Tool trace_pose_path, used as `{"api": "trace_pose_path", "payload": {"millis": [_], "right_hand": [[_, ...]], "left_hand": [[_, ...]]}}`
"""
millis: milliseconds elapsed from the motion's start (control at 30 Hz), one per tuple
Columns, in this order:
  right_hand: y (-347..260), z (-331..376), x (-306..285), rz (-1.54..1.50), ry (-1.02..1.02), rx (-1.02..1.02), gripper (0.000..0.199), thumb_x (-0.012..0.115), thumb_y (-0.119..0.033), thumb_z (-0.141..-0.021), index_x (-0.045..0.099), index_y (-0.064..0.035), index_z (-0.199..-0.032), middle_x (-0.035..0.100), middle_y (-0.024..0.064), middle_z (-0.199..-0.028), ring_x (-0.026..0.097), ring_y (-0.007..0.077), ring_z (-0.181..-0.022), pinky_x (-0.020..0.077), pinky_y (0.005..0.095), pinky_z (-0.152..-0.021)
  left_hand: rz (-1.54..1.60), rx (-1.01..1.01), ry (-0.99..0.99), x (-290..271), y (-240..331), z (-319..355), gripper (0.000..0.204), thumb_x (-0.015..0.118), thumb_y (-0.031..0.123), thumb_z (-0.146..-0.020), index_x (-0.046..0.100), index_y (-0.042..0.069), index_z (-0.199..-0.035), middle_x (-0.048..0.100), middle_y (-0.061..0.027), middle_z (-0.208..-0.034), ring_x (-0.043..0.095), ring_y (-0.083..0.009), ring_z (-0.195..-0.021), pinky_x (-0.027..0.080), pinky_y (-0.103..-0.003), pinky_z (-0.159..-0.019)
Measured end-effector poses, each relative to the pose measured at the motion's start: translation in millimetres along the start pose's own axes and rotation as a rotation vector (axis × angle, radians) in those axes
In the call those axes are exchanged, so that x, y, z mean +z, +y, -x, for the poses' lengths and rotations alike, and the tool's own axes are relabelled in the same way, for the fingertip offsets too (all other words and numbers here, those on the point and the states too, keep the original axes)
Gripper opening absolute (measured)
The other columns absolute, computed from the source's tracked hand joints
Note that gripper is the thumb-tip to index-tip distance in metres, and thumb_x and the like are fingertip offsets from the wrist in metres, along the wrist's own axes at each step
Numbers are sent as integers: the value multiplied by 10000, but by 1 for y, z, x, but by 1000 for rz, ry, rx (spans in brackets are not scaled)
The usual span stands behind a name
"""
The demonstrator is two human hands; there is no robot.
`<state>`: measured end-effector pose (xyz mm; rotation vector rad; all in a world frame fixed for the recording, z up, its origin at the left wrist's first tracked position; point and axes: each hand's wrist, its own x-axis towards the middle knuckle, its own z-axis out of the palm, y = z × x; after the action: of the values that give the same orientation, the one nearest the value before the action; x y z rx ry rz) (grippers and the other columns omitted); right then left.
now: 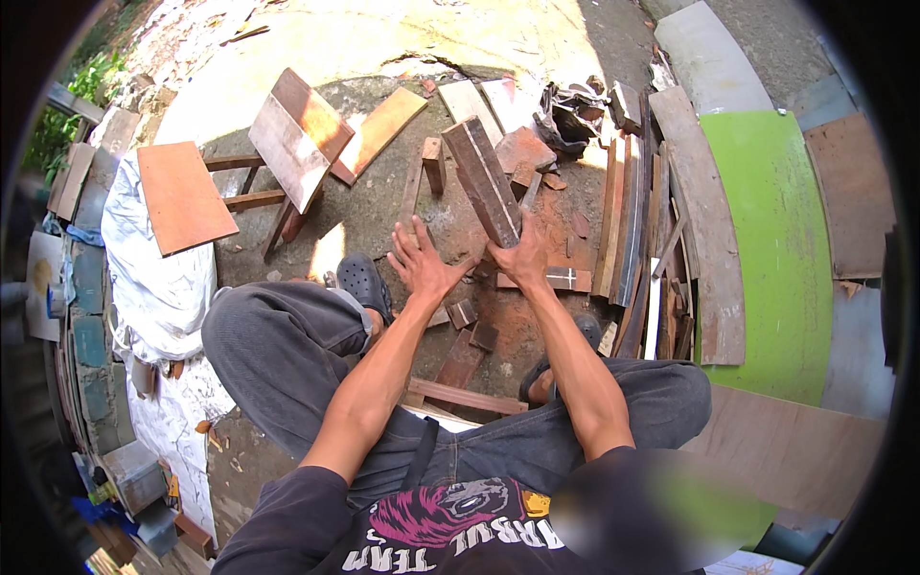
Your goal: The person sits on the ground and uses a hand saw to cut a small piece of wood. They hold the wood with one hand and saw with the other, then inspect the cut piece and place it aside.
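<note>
My right hand (522,257) is closed on the near end of a dark brown wooden board (479,177), which points away from me and a little to the left. A pale line runs along the board. To the left of it, my left hand (428,265) is empty, with its fingers spread. Just beyond the left hand, a narrow wooden piece (434,165) stands on end. Small wood blocks (463,313) lie on the ground below my hands. A reddish wooden strip (470,397) lies crosswise in front of my lap.
At left, an orange-brown board (184,196) and a greyish board (290,144) rest on wooden legs. A white sack (158,273) lies beside them. Long wood strips (618,216) are stacked at right, next to a bright green panel (767,249). A crumpled dark bag (572,115) sits farther away.
</note>
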<state>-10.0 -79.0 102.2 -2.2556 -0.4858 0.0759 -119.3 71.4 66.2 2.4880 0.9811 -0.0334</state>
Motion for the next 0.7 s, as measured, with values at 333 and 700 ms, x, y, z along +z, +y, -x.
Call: {"api": "trace_pose_path", "payload": {"millis": [333,700], "right_hand": [[-16,-1,15,60,-42,-186,745,810,-232,-712,496,-67,-1367,661,216,-1173,641,394,-1084,512,473,-933],[12,-7,22,184,-246,-293,764,793,-124,-634,537,-88,-1353,644,155,-1200,601,370,-1118,492,454,-983]], "left_hand": [[30,40,91,7,-3,-1,1446,780,740,-637,-125,144,-1595,-16,-303,-1620,-5,-472,-1523,97,-639,-1193],[621,70,209,13,-36,-7,894,722,222,-882,142,9,-1529,321,-311,-1543,358,-444,-1431,336,-474,-1148]]}}
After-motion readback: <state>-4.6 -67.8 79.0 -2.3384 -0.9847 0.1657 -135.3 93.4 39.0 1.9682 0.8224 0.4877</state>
